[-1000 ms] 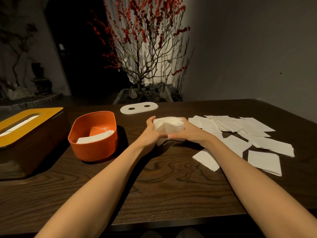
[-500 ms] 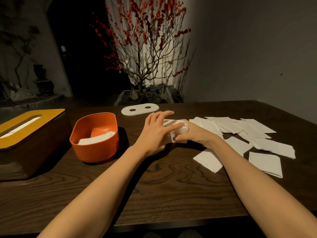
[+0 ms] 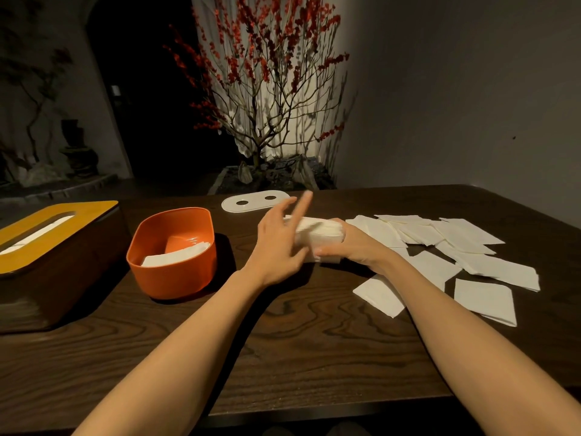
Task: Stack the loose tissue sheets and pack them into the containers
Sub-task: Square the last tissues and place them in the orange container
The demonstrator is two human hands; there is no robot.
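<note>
Dark wood-grain counter (image 3: 314,335) fills the lower part of the view, with a red-berried branch arrangement (image 3: 267,83) standing behind its far edge. At the left edge sits a brown tissue box (image 3: 56,272) with a yellow slotted lid, white tissue showing through the slot. Just to its right stands an orange oval tub (image 3: 173,269), open at the top, with a few white tissues lying flat inside. Across the right side of the counter, loose tissue sheets (image 3: 471,256) lie scattered and overlapping. Near the far edge lies a white oval lid (image 3: 255,201) with 2 round holes, well apart from the tub. Between the tub and the scattered sheets, a thick stack of tissues (image 3: 320,236) is held at the centre of the counter. The right hand (image 3: 355,247) grips this stack from the right, thumb along its near edge and fingers wrapped over the far side. The left hand (image 3: 279,243) is at the stack's left end with its fingers straight and spread; they are motion-blurred, so whether they touch the stack cannot be told.
</note>
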